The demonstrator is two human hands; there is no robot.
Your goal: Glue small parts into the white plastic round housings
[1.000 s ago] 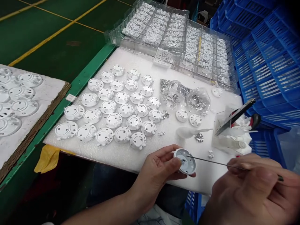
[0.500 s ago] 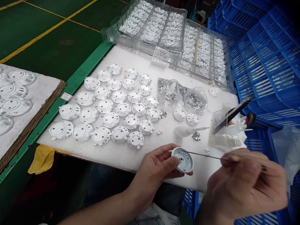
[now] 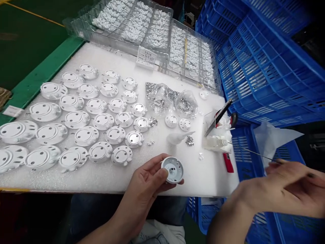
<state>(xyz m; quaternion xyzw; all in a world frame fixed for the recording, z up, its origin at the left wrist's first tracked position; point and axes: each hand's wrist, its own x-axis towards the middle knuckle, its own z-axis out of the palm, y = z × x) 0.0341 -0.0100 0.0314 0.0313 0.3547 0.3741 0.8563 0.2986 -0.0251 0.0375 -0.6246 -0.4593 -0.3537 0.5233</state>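
My left hand (image 3: 149, 179) grips a round white plastic housing (image 3: 177, 171) by its rim, thumb on the inner edge. Its hollow inside faces me, showing a small central post and holes. Out to the right, past the table edge, my right hand (image 3: 286, 189) holds a thin dark metal rod (image 3: 256, 153), which points left, well apart from the housing. Just beyond the held housing lie a white squeeze bottle (image 3: 175, 138) with a thin nozzle and a small heap of shiny metal parts (image 3: 189, 141).
Rows of white round housings (image 3: 76, 135) cover the foam-topped table's left side. Bags of small metal parts (image 3: 186, 102) lie behind. Clear trays of white pieces (image 3: 149, 23) line the back. A tool holder (image 3: 213, 142), a red object (image 3: 228, 163) and blue crates (image 3: 269, 67) stand right.
My right hand has moved right with the rod, whose tip has left the housing. The left hand still holds the housing. The whole view has shifted to the right.
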